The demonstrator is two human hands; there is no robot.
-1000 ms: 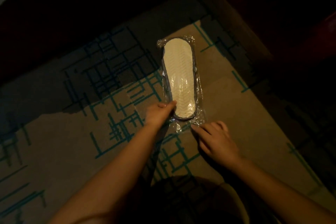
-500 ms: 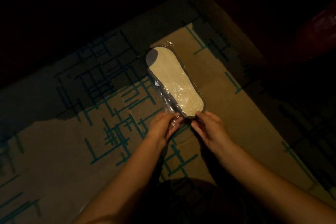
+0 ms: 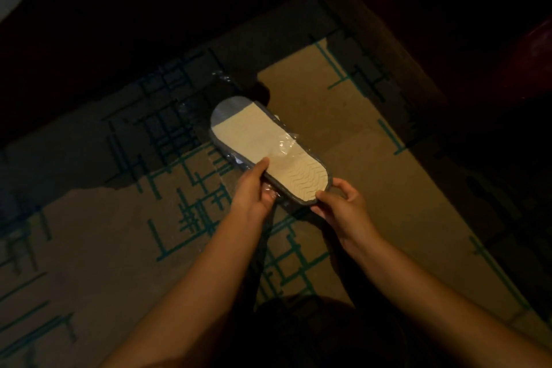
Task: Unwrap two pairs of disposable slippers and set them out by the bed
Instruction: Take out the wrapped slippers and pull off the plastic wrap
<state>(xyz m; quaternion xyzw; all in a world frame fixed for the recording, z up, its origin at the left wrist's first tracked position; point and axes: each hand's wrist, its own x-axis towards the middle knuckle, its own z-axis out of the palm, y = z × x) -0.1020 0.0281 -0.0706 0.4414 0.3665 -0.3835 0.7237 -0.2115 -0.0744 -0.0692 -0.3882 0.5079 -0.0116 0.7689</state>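
Head view, dim light: the wrapped slipper pair [image 3: 263,155] is raised off the patterned carpet [image 3: 89,248], sole up; the left hand [image 3: 252,191] clamps its long edge, thumb on the sole, probably to steady it; the right hand [image 3: 343,203] pinches the near end, likely where the plastic wrap [image 3: 285,145] opens.
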